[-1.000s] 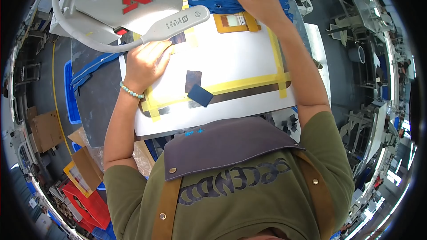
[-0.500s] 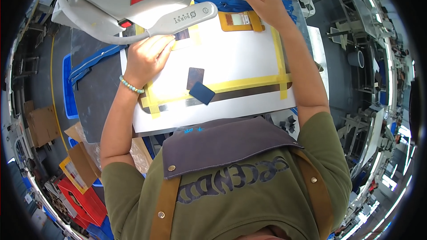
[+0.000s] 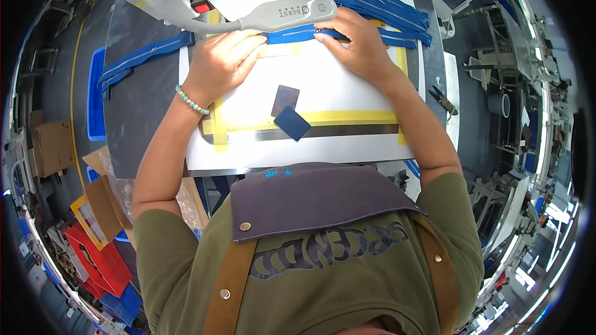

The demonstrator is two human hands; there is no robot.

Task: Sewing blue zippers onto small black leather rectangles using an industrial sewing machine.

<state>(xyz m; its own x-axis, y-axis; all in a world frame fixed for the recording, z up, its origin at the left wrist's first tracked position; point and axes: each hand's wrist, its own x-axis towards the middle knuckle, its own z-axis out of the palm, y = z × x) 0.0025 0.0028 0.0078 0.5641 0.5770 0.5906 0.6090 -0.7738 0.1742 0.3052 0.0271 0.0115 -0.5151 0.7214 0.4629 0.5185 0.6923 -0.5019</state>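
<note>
Fingers of the right hand (image 3: 359, 48) pinch a blue zipper (image 3: 292, 35) beside the grey lamp (image 3: 288, 13), over white paper (image 3: 347, 90); fingertips of the left hand (image 3: 223, 62) meet the zipper's visible left end, grip unclear. Probably light and limp, it is best held flat by its cloth edges.

On my left, a grey floor (image 3: 60, 96) is stretching out under 1 yellow line (image 3: 72, 118), with a brown cardboard box (image 3: 52, 146) sitting beyond it and a red bin (image 3: 102, 260) resting nearer to me. On my right, I am seeing a pale bucket (image 3: 498, 105), a light-topped bench (image 3: 510, 189) and bright lights (image 3: 555, 213) (they are glaring near the rim).
</note>
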